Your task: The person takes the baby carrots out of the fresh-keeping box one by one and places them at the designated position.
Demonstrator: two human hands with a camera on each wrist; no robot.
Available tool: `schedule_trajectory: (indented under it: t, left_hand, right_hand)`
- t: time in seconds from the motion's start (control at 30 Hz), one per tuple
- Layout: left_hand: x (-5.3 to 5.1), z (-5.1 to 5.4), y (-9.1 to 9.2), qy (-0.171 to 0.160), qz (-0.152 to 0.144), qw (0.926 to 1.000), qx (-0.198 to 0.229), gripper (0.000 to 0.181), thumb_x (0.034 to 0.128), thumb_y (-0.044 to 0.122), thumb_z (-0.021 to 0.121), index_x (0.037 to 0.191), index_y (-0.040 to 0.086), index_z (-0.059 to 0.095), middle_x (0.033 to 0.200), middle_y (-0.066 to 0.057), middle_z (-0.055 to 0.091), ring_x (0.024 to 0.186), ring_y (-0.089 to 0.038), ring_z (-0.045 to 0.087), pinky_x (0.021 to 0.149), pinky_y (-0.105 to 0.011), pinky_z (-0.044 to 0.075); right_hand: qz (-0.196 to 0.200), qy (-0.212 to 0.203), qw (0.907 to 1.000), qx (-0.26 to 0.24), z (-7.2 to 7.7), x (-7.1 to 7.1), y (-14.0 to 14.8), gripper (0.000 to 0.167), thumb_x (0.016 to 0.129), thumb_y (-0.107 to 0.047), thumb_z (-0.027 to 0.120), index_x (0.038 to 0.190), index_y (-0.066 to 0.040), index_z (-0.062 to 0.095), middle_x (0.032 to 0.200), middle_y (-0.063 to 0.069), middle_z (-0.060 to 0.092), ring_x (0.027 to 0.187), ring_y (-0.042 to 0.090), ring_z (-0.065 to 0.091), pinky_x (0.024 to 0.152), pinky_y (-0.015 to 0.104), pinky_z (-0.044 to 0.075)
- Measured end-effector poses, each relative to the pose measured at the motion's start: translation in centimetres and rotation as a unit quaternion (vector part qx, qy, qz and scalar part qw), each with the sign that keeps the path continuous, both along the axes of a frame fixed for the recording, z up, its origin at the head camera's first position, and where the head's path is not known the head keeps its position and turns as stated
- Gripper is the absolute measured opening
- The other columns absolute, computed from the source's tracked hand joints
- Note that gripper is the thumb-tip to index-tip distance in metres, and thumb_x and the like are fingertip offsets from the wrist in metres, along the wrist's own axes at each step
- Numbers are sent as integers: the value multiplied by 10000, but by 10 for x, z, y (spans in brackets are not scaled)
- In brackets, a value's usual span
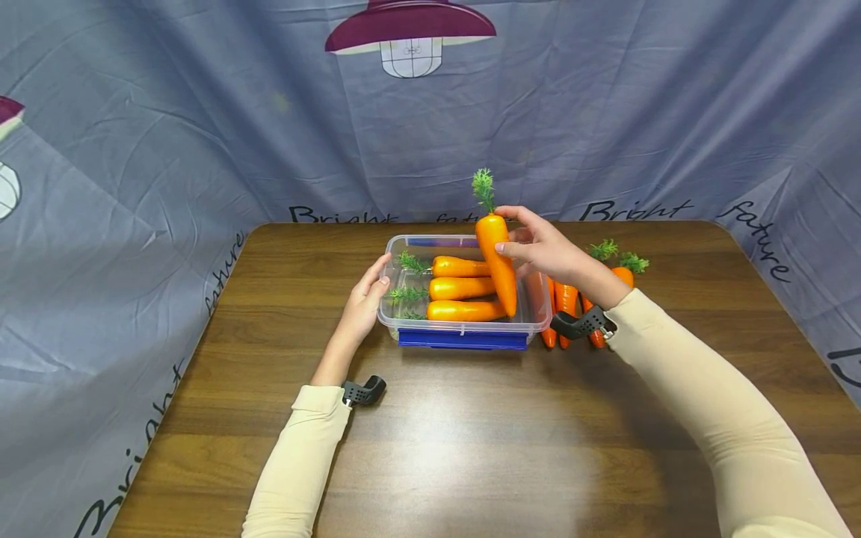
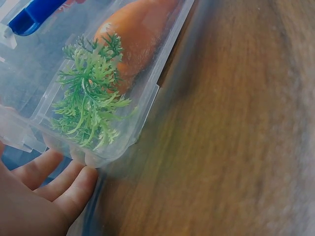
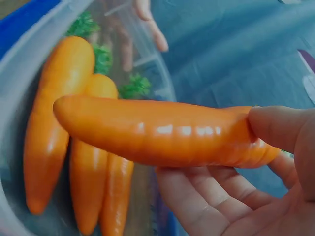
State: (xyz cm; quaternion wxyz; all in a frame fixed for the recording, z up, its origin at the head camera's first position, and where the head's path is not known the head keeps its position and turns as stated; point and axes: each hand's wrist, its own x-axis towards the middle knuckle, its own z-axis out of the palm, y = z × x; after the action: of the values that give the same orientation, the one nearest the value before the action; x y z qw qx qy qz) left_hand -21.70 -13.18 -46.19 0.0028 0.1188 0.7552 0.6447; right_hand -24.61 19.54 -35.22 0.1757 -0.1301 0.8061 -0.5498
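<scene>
My right hand (image 1: pixel 538 243) pinches a carrot (image 1: pixel 496 261) between thumb and fingers above a clear plastic box (image 1: pixel 464 329). The carrot tilts, its green top (image 1: pixel 483 187) up and its tip down over the box. Inside lie three carrots (image 1: pixel 464 310) side by side, leafy tops to the left. In the right wrist view the held carrot (image 3: pixel 167 130) crosses in front of those three. With fingers extended, my left hand (image 1: pixel 363 302) touches the box's left end; the left wrist view shows its fingertips against the wall, near a leafy top (image 2: pixel 88 93).
More carrots (image 1: pixel 566 302) lie on the wooden table (image 1: pixel 457 433) just right of the box, partly covered by my right forearm. A blue latch (image 1: pixel 464 339) runs along the box's front side. Behind the table hangs a grey-blue printed curtain (image 1: pixel 565 112).
</scene>
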Motion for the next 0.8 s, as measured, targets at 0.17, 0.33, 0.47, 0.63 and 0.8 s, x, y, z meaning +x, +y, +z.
schedule_trajectory:
  t: [0.17,0.33,0.47,0.63,0.8]
  left_hand:
    - [0,0,1,53,3,10000,60,491,1082,93,392,1568,33,363,1666,-163,316,1558,-349,268,1278,-508,272]
    - [0,1,1,41,-17,10000,9,490,1089,107,391,1574,48,360,1670,-157,310,1556,-348,271,1278,-505,272]
    - [-1,1,-1,14,-32,10000,-49,491,1091,116,389,1577,55,357,1673,-156,302,1556,-355,270,1279,-514,266]
    - [-1,0,-2,8,-27,10000,-64,493,1089,116,386,1577,53,354,1673,-162,299,1555,-363,269,1278,-525,261]
    - [-1,0,-1,-9,-43,10000,4,495,1088,108,388,1578,44,349,1674,-166,293,1541,-384,294,1275,-521,270]
  right_hand:
    - [-424,-281,9985,-223,8,3,20,616,1055,-166,542,1589,-169,235,1105,40,623,843,102,656,669,322,632]
    - [-755,-485,9953,-369,12,6,46,590,1059,-197,536,1563,-191,229,1019,-81,645,814,75,679,680,312,628]
    - [-947,-610,9928,-411,13,9,68,592,1061,-219,532,1560,-211,213,986,-130,669,796,63,702,692,312,636]
    - [-1154,-747,9901,-274,7,14,97,616,1058,-254,538,1568,-244,192,1040,-119,613,775,56,684,708,303,637]
    - [-1368,-941,9850,-466,-2,20,128,603,1053,-233,549,1542,-270,199,1019,-114,617,756,67,677,682,301,623]
